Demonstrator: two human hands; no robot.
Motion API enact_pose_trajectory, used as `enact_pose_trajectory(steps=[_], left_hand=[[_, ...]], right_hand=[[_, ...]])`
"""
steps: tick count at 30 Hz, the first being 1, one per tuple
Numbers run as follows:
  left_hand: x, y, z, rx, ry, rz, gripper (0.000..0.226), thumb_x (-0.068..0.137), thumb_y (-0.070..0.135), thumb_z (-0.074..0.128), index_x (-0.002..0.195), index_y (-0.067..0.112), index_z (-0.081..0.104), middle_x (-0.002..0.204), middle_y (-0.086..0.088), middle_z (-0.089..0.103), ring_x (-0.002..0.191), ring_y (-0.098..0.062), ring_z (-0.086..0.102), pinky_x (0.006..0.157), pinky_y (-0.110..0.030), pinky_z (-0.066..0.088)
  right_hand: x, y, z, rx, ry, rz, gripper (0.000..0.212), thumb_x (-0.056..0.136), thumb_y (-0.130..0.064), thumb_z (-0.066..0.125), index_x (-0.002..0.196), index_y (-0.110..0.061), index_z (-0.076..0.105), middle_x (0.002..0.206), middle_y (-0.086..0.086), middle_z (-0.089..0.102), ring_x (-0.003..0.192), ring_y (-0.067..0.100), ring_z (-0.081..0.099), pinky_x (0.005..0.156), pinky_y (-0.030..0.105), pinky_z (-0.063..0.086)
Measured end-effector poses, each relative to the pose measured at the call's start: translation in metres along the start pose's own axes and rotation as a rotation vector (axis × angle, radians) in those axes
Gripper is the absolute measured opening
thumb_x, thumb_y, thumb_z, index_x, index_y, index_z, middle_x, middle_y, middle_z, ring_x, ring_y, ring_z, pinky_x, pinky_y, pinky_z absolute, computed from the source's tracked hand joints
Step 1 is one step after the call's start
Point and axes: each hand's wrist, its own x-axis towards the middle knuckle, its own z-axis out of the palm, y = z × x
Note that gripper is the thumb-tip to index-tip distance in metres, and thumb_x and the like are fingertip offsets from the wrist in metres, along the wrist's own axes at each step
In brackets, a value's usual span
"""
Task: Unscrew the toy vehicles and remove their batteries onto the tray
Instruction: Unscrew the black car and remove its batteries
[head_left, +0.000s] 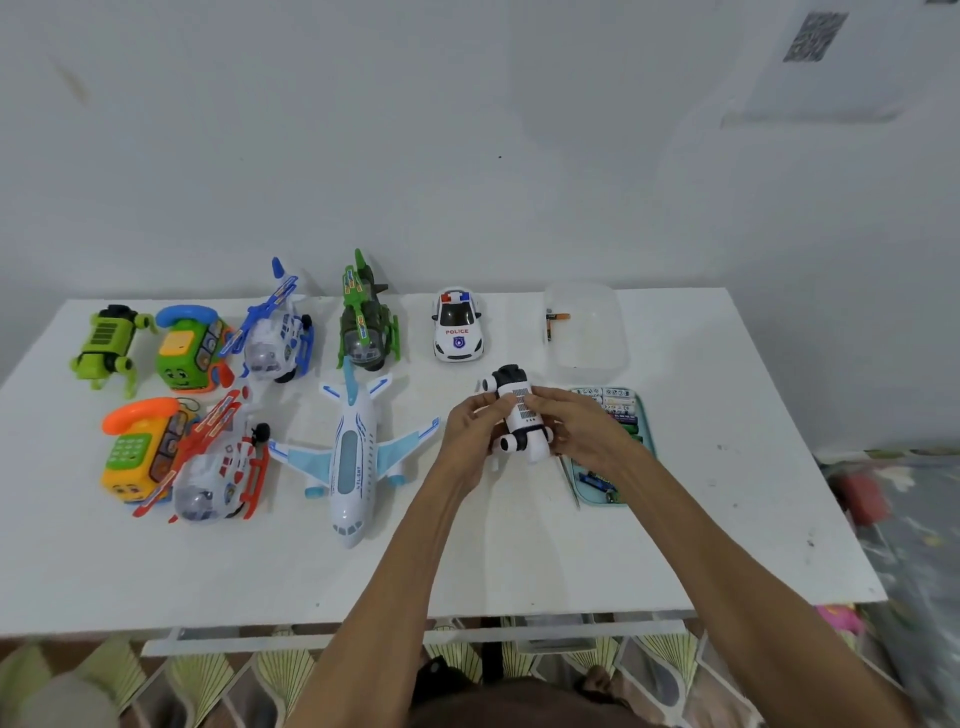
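Partly, tray (645, 422) is hidden by right hand (576, 431); toy (524, 441) is gripped by it and left hand (467, 436); "POLICE" is read on car (457, 325).

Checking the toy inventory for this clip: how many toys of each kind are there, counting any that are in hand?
Helicopters: 3 (blue helicopter, green helicopter, red helicopter)
Toy phones: 2 (green phone, yellow phone)
Robot dogs: 2 (green robot dog, white robot dog, held)
Airplane: 1
Police car: 1
Total: 9
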Motion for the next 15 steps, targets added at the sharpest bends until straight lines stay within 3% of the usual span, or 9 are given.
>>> enact_pose_trajectory(steps=[3,7,9,15], left_hand=[[-0.001,0.007,0.004,0.022,-0.034,-0.006,0.034,0.093,0.023,0.075,0.122,0.005,0.067,0.11,-0.014,0.077,0.097,-0.03,0.075,0.085,-0.043,0.058],[0.0,0.026,0.005,0.089,-0.044,0.018,0.028,0.095,0.02,0.073,0.115,0.002,0.068,0.097,-0.01,0.078,0.086,-0.029,0.074,0.069,-0.034,0.059],[0.002,0.036,0.0,0.151,-0.101,0.015,0.025,0.098,0.019,0.069,0.116,0.002,0.067,0.098,-0.01,0.076,0.089,-0.031,0.073,0.069,-0.034,0.059],[-0.013,0.081,-0.018,0.214,-0.298,0.034,0.027,0.098,0.023,0.069,0.121,0.008,0.071,0.115,-0.01,0.076,0.104,-0.025,0.073,0.088,-0.039,0.059]], right_hand=[[-0.007,-0.007,-0.003,-0.057,-0.017,-0.003,0.032,0.093,-0.024,0.07,0.124,-0.015,0.069,0.113,0.008,0.075,0.099,0.024,0.071,0.075,0.037,0.059],[-0.02,-0.013,0.012,-0.069,0.066,-0.088,0.034,0.092,-0.03,0.072,0.124,-0.017,0.067,0.108,0.007,0.076,0.091,0.023,0.073,0.062,0.03,0.056],[-0.027,-0.014,0.021,-0.023,0.124,-0.128,0.033,0.092,-0.026,0.072,0.123,-0.016,0.064,0.106,0.01,0.076,0.086,0.022,0.073,0.058,0.027,0.055],[-0.055,-0.027,0.048,0.07,0.161,-0.229,0.032,0.093,-0.026,0.071,0.123,-0.021,0.061,0.105,0.008,0.077,0.081,0.018,0.074,0.061,0.025,0.055]])
